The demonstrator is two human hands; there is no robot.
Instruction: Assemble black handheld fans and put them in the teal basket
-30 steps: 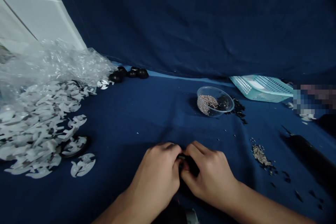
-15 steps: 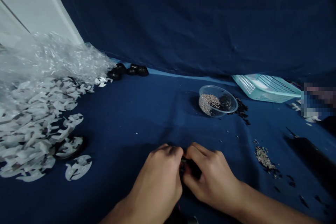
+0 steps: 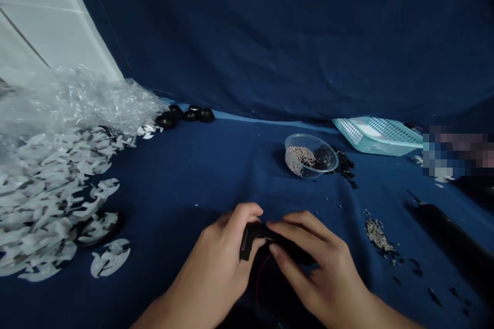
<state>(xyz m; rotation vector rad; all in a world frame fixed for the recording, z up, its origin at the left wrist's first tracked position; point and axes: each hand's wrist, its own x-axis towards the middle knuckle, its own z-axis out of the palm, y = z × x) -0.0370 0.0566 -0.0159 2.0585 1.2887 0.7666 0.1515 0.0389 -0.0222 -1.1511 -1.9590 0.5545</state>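
My left hand (image 3: 222, 259) and my right hand (image 3: 316, 267) meet low in the middle of the view, both closed on a small black part (image 3: 254, 239) held just above the dark blue cloth (image 3: 200, 175). The left thumb and fingers pinch its left end. Right fingers lie over its right side. A thin red wire (image 3: 259, 273) hangs below the part.
A heap of white flat cut-outs (image 3: 50, 200) and clear plastic wrap (image 3: 77, 100) fills the left. Black round parts (image 3: 185, 114) lie at the back. A clear cup of small screws (image 3: 310, 156), a teal basket (image 3: 376, 136), a loose screw pile (image 3: 378, 235) and a black tool (image 3: 451, 231) lie right.
Both hands have lifted and turned the black part, so it shows more between the fingers. The camera has tilted slightly, shifting the scene down.
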